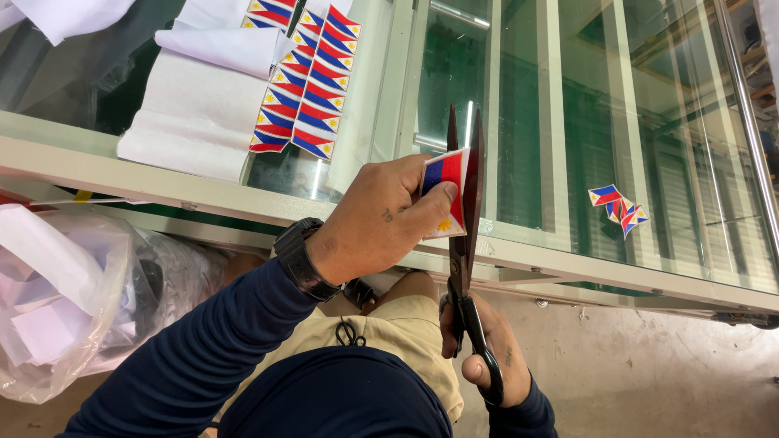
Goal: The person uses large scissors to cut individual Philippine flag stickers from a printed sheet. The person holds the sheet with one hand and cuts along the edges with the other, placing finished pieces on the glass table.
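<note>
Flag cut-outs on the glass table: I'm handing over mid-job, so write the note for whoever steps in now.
Left hand: pinches one small flag cut-out between thumb and fingers, held against the scissor blades.
Right hand: grips the handles of the black scissors, blades up, nearly closed along the flag's right edge.
On the glass table: uncut flag strips on white backing at top left; a small pile of finished flags at right.
Clear bag of white scraps sits at lower left.
Done: a few flags cut out. Left: this flag's trim and the remaining strips.
</note>
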A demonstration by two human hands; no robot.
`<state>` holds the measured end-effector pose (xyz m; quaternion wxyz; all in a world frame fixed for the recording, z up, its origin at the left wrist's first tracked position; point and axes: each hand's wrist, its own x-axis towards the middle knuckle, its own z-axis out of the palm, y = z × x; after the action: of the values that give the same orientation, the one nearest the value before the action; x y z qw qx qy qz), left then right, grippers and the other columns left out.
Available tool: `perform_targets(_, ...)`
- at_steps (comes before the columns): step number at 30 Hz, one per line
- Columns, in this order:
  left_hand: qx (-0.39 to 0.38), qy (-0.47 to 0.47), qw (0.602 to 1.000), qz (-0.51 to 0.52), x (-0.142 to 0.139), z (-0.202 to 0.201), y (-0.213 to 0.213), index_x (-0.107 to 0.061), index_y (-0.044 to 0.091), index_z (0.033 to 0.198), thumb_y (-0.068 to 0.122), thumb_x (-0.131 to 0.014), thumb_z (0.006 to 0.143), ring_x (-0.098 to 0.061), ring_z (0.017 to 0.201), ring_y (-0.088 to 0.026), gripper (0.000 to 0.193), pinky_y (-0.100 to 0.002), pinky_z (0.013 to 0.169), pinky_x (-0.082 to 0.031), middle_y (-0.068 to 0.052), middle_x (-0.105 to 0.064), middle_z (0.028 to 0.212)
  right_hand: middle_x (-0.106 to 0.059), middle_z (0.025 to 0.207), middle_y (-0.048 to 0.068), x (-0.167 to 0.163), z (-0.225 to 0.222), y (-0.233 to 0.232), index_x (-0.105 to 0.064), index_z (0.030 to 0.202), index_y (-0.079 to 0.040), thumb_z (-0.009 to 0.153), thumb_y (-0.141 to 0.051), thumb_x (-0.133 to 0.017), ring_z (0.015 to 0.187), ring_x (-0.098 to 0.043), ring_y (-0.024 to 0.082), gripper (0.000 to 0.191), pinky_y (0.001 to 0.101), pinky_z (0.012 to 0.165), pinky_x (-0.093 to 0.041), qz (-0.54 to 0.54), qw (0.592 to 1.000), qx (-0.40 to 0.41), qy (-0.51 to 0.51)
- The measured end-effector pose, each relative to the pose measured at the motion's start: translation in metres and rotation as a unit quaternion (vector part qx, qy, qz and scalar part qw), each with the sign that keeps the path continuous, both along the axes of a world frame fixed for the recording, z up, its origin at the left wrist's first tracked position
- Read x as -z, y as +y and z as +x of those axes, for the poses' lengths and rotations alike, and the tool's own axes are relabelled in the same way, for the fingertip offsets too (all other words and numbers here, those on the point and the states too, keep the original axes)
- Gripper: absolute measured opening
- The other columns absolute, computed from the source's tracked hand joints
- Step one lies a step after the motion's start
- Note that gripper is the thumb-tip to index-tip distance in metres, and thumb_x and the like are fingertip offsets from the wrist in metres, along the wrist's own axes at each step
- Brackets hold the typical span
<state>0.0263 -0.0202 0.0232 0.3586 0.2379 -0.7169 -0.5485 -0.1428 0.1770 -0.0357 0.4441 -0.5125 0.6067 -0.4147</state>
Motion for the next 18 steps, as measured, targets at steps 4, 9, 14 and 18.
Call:
perform_targets(4,0.003,-0.006,1.000,0.003,0.000,0.000,-0.001,-0.068,0.001,0.090,0.026,-0.062,0.098,-0.064,0.054,-0.009,0.028,-0.028,0.051,-0.051,-0.006,-0.069,0.063,-0.056,0.072,0.004,0.003,0.002,0.000,-0.059,0.097,0.000,0.064,-0.092,-0.066,0.068,-0.057,0.014,0.098,0.0286,0.065,-0.046,-0.001,1.000,0.009,-0.020)
perform_targets(9,0.011,-0.002,1.000,0.010,-0.001,-0.001,0.000,-0.068,0.000,0.091,0.027,-0.061,0.098,-0.062,0.054,-0.008,0.028,-0.028,0.049,-0.050,-0.005,-0.068,0.062,-0.055,0.068,0.004,0.009,0.002,0.002,-0.057,0.089,-0.002,0.066,-0.090,-0.069,0.062,-0.056,0.013,0.092,0.0274,0.058,-0.046,-0.005,0.999,0.024,-0.027)
perform_targets(14,0.016,0.009,1.000,0.015,-0.001,0.000,0.000,-0.068,0.001,0.093,0.026,-0.060,0.098,-0.060,0.053,-0.008,0.027,-0.028,0.049,-0.048,-0.004,-0.066,0.061,-0.054,0.066,0.003,0.012,-0.002,0.004,-0.056,0.088,-0.003,0.065,-0.087,-0.072,0.059,-0.055,0.013,0.088,0.0269,0.054,-0.045,-0.009,0.999,0.026,-0.026)
perform_targets(18,0.015,0.009,1.000,0.015,-0.001,0.000,0.000,-0.067,0.000,0.090,0.026,-0.060,0.098,-0.058,0.053,-0.008,0.028,-0.029,0.049,-0.047,-0.004,-0.065,0.060,-0.053,0.065,0.003,0.016,-0.001,0.004,-0.057,0.087,-0.003,0.066,-0.085,-0.073,0.058,-0.057,0.013,0.086,0.0270,0.053,-0.045,-0.008,0.999,0.029,-0.035)
